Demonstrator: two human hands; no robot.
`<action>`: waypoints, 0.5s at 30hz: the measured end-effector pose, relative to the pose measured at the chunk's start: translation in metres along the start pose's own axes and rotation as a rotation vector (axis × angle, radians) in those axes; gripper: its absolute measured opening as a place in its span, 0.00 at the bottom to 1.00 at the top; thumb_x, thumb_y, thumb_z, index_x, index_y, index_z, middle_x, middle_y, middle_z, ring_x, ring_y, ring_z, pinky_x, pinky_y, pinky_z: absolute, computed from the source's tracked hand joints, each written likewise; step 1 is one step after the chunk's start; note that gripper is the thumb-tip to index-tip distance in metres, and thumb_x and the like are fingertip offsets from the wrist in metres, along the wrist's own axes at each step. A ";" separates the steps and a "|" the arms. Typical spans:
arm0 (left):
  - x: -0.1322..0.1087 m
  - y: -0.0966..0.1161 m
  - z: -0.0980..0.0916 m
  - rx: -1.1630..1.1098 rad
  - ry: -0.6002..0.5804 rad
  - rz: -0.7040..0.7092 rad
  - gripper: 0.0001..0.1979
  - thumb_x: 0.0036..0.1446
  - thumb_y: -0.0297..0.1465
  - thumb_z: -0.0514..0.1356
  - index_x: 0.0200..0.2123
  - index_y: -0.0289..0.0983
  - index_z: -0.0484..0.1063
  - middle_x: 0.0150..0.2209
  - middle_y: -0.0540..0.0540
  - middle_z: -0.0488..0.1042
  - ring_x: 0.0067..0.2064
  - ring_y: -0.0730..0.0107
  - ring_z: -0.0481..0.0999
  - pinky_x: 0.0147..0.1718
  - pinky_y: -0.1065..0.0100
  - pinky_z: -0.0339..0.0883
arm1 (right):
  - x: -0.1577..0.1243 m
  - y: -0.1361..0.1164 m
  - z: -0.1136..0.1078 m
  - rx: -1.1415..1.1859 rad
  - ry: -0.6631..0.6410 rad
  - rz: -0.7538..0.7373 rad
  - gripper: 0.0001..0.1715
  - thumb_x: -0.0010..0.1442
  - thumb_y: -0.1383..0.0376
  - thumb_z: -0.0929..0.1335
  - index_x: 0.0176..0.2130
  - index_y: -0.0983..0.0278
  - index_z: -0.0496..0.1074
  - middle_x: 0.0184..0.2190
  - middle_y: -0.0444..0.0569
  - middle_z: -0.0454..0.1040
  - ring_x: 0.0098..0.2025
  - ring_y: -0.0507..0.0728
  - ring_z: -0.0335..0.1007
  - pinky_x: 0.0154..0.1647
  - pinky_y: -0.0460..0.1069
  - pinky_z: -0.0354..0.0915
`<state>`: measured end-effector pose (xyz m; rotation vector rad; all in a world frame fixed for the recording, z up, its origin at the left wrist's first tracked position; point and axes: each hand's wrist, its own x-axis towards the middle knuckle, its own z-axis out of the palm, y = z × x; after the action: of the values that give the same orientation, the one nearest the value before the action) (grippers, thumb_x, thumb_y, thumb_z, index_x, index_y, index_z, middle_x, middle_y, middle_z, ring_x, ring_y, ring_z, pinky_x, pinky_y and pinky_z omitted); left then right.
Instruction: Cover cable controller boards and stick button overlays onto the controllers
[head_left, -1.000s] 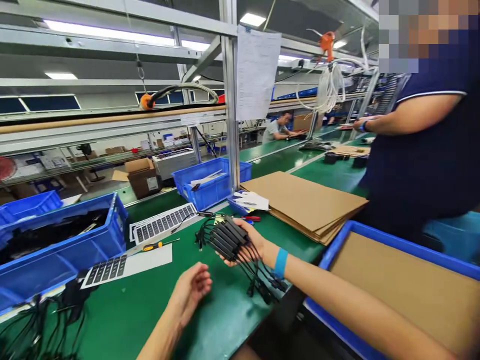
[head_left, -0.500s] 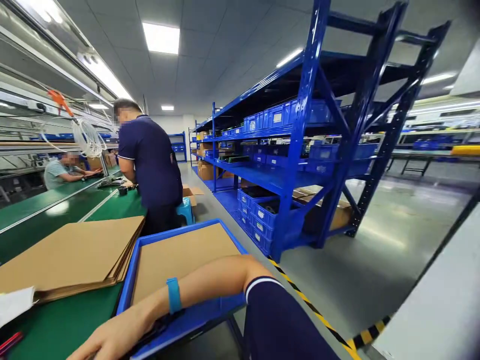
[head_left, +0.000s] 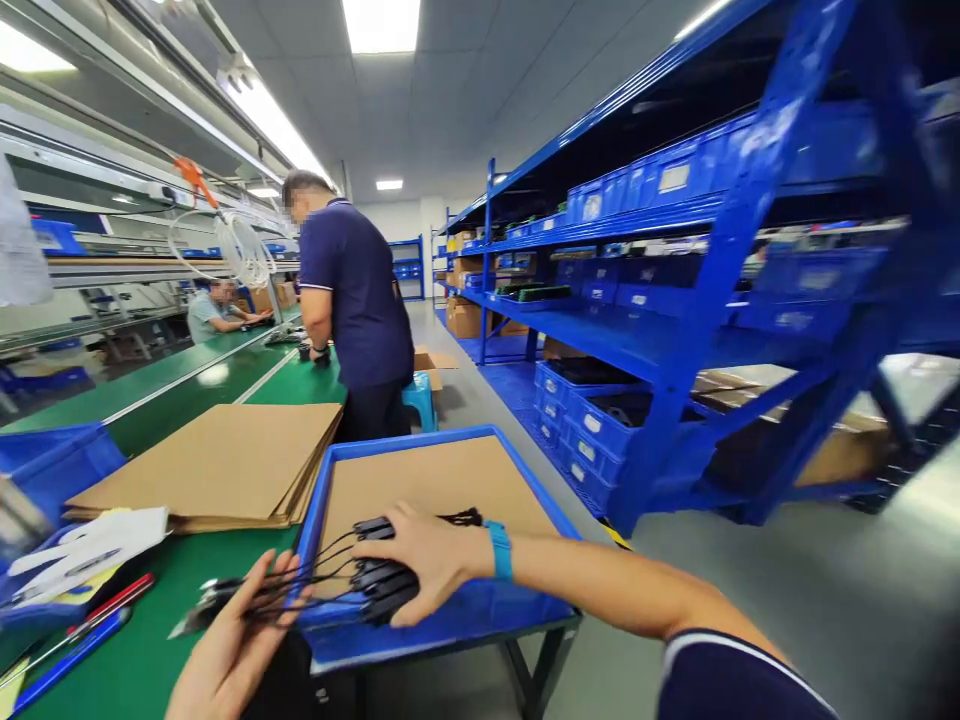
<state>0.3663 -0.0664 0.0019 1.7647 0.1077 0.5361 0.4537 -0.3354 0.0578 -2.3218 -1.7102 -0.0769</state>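
My right hand (head_left: 424, 560), with a blue band on its wrist, grips a bundle of black cabled parts (head_left: 382, 580) over the near side of a blue tray (head_left: 517, 455). Brown cardboard (head_left: 442, 475) lies flat inside that tray. Thin black cables run left from the bundle to my left hand (head_left: 244, 630), whose fingers are curled around them. The cables' silvery ends stick out beyond my left hand, above the green table (head_left: 150, 650).
Left of the tray lies a stack of cardboard sheets (head_left: 217, 460). Papers (head_left: 90, 555), a red pen (head_left: 112, 605) and a blue pen (head_left: 75, 665) are nearby. Another person (head_left: 352, 300) stands ahead at the table. Blue shelving (head_left: 645, 340) runs along the right.
The view has turned left. My right hand has moved from the tray's near left side to over the tray with the black bundle. My left hand has come into view, holding the cables.
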 end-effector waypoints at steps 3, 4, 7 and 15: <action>0.015 0.018 0.028 -0.599 0.167 -0.584 0.09 0.56 0.23 0.61 0.42 0.38 0.72 0.38 0.45 0.80 0.36 0.60 0.83 0.41 0.51 0.78 | -0.013 0.038 0.005 -0.009 0.005 0.049 0.53 0.45 0.47 0.76 0.64 0.61 0.63 0.54 0.64 0.62 0.52 0.69 0.60 0.54 0.62 0.59; 0.020 0.025 0.038 -0.737 0.168 -0.699 0.11 0.56 0.20 0.60 0.41 0.37 0.71 0.37 0.46 0.80 0.34 0.64 0.82 0.40 0.53 0.78 | -0.016 0.053 0.006 -0.015 -0.004 0.059 0.53 0.45 0.48 0.76 0.64 0.61 0.63 0.55 0.64 0.62 0.52 0.69 0.60 0.54 0.62 0.58; 0.039 0.040 0.063 -0.773 0.171 -0.743 0.08 0.59 0.19 0.58 0.40 0.34 0.72 0.32 0.46 0.78 0.30 0.68 0.80 0.37 0.62 0.77 | -0.016 0.101 0.010 -0.057 -0.046 0.106 0.53 0.46 0.50 0.76 0.66 0.61 0.61 0.57 0.64 0.61 0.54 0.69 0.59 0.57 0.61 0.56; 0.046 0.043 0.069 -0.736 0.150 -0.754 0.13 0.60 0.21 0.59 0.49 0.34 0.70 0.38 0.42 0.79 0.39 0.69 0.80 0.48 0.67 0.71 | 0.000 0.215 0.029 -0.131 -0.081 0.277 0.58 0.48 0.50 0.72 0.70 0.65 0.52 0.61 0.67 0.59 0.60 0.76 0.56 0.60 0.67 0.53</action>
<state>0.4262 -0.1241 0.0443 0.8626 0.5777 0.1119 0.6542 -0.3884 -0.0072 -2.6697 -1.4394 -0.0443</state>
